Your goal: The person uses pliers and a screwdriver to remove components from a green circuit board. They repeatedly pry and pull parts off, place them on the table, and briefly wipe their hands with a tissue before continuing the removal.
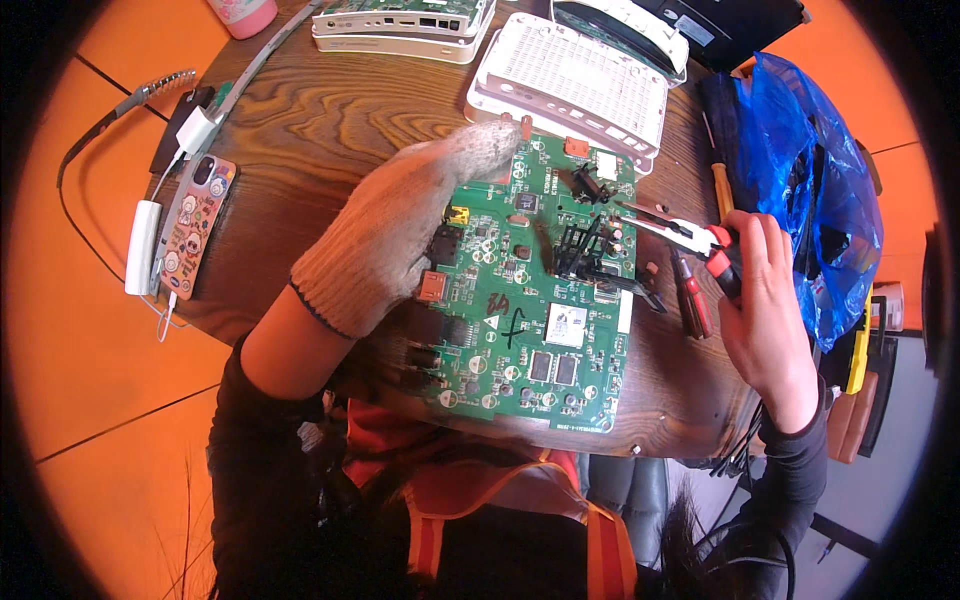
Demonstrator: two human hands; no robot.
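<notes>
A green circuit board (500, 330) with several chips and connectors lies in front of me at the table's near edge. My left hand (385, 225), in a whitish work glove, is closed on the board's left and far-left side. Bare, my right hand (768, 320) grips pliers (690, 235) with red and black handles. Their jaws look slightly apart, pointing left over the board's right side. By the tips are a small black part (592, 184) and a broken-looking black plastic piece (585, 252); whether the jaws touch either, I cannot tell.
Below the pliers lies a red screwdriver (693, 300); a yellow-handled tool (722, 190) is beyond. White plastic housings (570, 75) and a device with ports (400, 25) stand at the back. A blue plastic bag (800, 200) is right; a phone (195, 225) and cables lie left.
</notes>
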